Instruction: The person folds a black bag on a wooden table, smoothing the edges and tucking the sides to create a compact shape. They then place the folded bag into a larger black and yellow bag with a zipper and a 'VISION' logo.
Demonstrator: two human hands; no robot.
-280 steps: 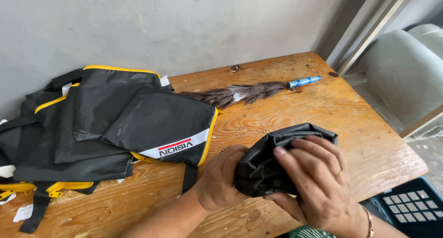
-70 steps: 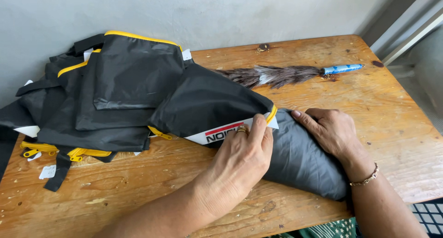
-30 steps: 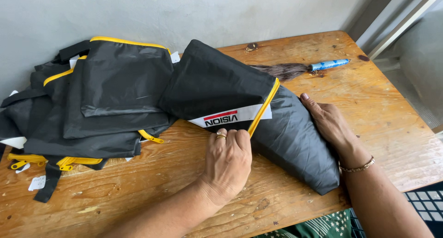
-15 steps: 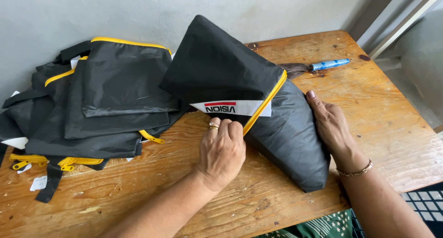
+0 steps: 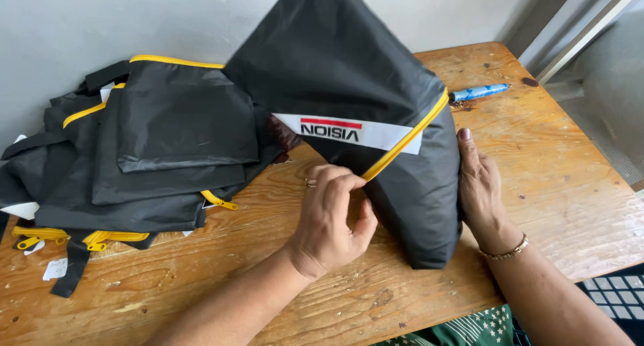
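A black fabric bag [image 5: 349, 77] with a yellow zipper edge and a white label strip stands raised on the wooden table [image 5: 577, 178], stuffed full. My left hand [image 5: 330, 218] pinches the lower end of the yellow zipper at the bag's front. Flat against the bag's right side rests my right hand [image 5: 477, 185], fingers together, steadying it.
A pile of flat black bags with yellow trim [image 5: 134, 151] lies at the left against the grey wall. A blue handle [image 5: 479, 92] of a feather duster pokes out behind the raised bag. A dark plastic crate [image 5: 614, 299] sits below the table's right corner.
The stuffed bag has been tipped up from lying flat to standing tall. My left hand has slid to the zipper's lower end; my right hand stays on the bag's side.
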